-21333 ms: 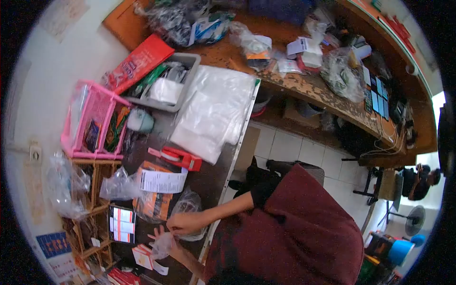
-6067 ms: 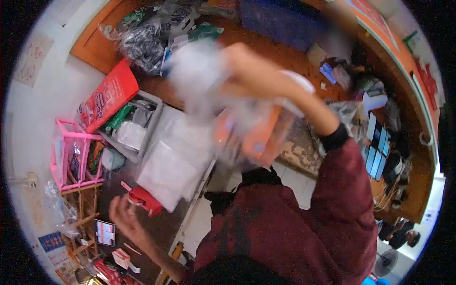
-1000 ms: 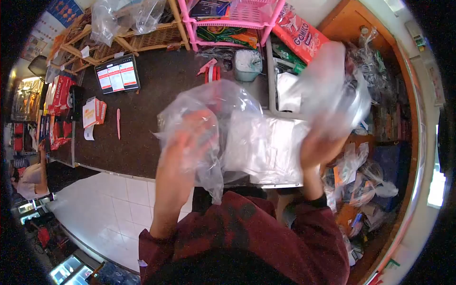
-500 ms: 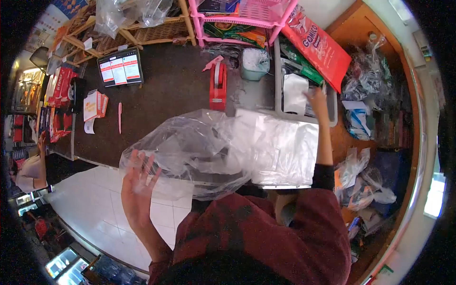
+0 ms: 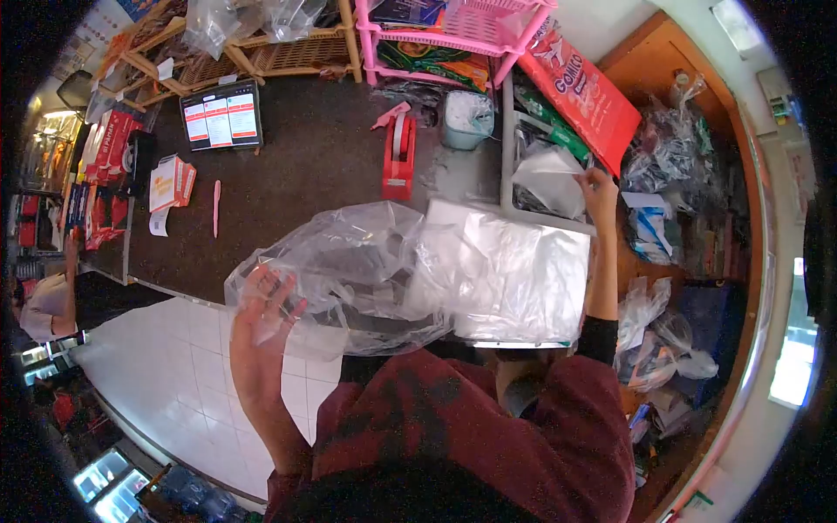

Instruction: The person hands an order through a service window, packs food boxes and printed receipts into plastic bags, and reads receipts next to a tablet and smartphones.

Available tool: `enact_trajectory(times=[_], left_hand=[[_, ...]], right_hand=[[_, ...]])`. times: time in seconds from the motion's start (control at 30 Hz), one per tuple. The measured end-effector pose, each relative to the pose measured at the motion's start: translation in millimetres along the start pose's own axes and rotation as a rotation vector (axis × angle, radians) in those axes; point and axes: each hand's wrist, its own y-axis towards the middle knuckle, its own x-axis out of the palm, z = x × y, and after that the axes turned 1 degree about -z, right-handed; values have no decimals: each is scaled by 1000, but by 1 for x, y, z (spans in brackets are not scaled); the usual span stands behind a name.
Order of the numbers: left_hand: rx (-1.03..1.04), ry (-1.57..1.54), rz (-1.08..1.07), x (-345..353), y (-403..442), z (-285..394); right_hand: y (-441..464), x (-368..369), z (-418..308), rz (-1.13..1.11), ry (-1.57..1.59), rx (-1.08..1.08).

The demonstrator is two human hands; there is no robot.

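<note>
My left hand (image 5: 266,309) is at the mouth end of a large clear plastic bag (image 5: 349,253), its fingers apart and seen through the film; whether they are inside or behind it I cannot tell. The bag bulges open above the counter's front edge. Its right end overlaps a stack of shiny clear plastic bags (image 5: 523,279). Over the grey tray (image 5: 513,157), my right hand (image 5: 599,193) pinches the corner of a thin white sheet (image 5: 551,179). That sheet is partly raised and bent; whether it is paper or plastic is unclear.
A red tape dispenser (image 5: 399,161), a small pale bin (image 5: 468,119), a pink pen (image 5: 216,209) and a tablet (image 5: 221,118) stand or lie on the dark counter (image 5: 305,148). A red package (image 5: 580,96) leans over the tray. At far left is another person's arm (image 5: 70,288).
My right hand has closed on the white sheet and lifted its corner, so the sheet now bends upward. The fingers of my left hand have curled slightly at the clear bag.
</note>
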Motion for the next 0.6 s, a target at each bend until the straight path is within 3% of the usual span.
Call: enact_trajectory(times=[0.13,0.23,0.33,0.37,0.4,0.43,0.47,0.53,0.6], left_hand=[[20,68,-59,6,-2,-2],[62,158,-10,17,-6,-4],[172,401,132,22,-10,-5],[164,494,151,19,-11,-5],[154,588,169,17,-11,-5],[154,590,171,19,-12,-5],[135,510,115,21,-13,-5],[121,432,71,28,-14,-7],[177,488,-73,38,-11,-10]], right_hand=[[2,0,32,97,63,-24],[0,-25,10,67,180,87],[-2,-44,-9,-63,556,132],[-5,-50,-28,-64,558,128],[-10,-55,-52,-66,765,158],[-16,-58,-75,-69,971,191],[-24,-62,-94,-71,973,189],[-40,-63,-130,-23,1143,409],[-52,-57,-168,-102,1211,335]])
